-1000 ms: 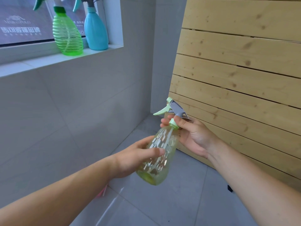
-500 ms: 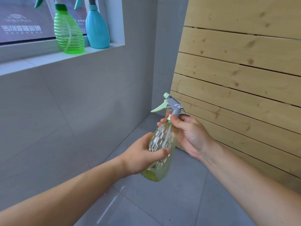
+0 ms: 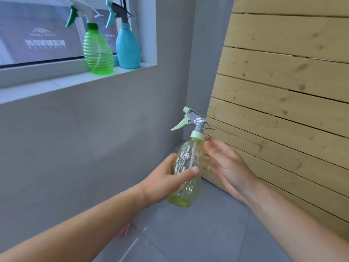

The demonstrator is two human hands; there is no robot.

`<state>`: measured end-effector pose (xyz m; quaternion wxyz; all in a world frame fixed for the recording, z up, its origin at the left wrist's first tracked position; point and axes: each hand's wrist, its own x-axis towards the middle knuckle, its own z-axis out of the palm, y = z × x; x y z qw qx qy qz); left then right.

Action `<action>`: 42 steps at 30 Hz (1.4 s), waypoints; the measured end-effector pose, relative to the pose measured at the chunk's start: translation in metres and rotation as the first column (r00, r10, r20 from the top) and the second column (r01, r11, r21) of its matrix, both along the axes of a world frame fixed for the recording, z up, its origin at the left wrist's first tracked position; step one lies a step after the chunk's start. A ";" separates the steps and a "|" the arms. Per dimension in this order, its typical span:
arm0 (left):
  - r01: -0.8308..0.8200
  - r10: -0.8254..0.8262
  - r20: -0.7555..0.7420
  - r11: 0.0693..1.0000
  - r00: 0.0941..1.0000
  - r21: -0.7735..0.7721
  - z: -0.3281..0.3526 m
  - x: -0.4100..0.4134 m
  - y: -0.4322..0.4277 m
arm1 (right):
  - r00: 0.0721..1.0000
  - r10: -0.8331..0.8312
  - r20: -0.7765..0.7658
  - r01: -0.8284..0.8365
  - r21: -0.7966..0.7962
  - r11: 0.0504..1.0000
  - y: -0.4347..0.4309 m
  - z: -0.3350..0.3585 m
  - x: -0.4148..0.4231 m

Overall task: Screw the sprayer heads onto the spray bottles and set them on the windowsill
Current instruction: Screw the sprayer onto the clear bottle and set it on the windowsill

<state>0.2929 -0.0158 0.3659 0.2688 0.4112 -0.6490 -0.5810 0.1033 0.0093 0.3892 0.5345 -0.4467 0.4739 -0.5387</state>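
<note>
Holding the pale yellow-green bottle [image 3: 186,173] mid-air over the grey floor [image 3: 198,233], near the corner by the wood slat panel [image 3: 283,91], the left hand [image 3: 166,183] has its fingers [image 3: 188,172] wrapped round the bottle's lower body, thumb across the front. Right hand [image 3: 228,167] is off the bottle, palm open and fingers spread wide, just beside the shoulder; whether a fingertip brushes the plastic I can't tell. Sprayer head [image 3: 194,120] sits on the neck w/ its collar down flush, so the screwing looks done for this one, tho tightness can't be judged. Two others, the green bottle [image 3: 98,50] and blue bottle [image 3: 128,48], stand upright on the windowsill [image 3: 56,86] w/ heads on, touching or nearly so. Left to do, prob: lift this third one up and set it on the sill, free space being left of the green one. Orientation: long axis near vertical, top tipped slightly right/away, base toward the floor; nozzle and trigger point left, toward the tiled wall [image 3: 75,148], same way as the two on the sill
</note>
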 end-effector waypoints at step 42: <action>-0.727 0.755 -0.115 0.562 0.646 -0.393 0.175 0.255 -0.182 | 0.850 -0.032 -0.526 -0.247 -0.451 0.858 -0.247 0.143 0.292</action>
